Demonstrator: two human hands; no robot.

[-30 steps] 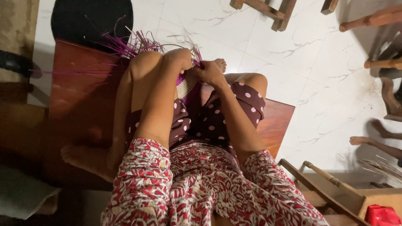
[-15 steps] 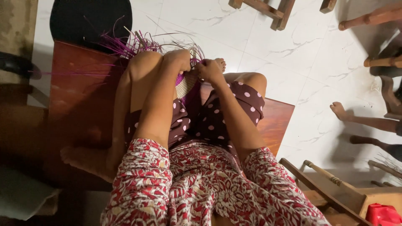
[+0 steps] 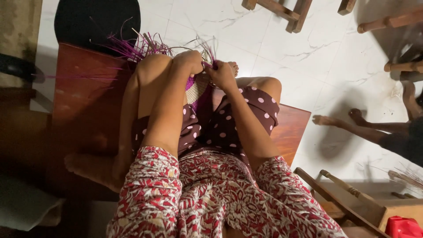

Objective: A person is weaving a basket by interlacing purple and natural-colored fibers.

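I sit on a low wooden platform (image 3: 88, 101) with my knees drawn up. A partly woven piece of purple and cream strips (image 3: 196, 90) rests between my knees. Loose purple strands (image 3: 136, 46) fan out from its top edge. My left hand (image 3: 189, 61) is closed on the top of the weave, over my raised left knee. My right hand (image 3: 221, 75) pinches strands right beside it. Most of the weave is hidden behind my arms and legs.
A black round mat (image 3: 97, 20) lies on the white marble floor (image 3: 282, 53) beyond the platform. Another person's bare feet and legs (image 3: 352, 123) stretch in from the right. Wooden furniture legs (image 3: 286, 11) stand at the top, a wooden frame (image 3: 343, 198) and red object (image 3: 403, 227) at bottom right.
Another person's legs have slid further into view from the right across the floor. My hands stay at the top of the weave with only small finger shifts.
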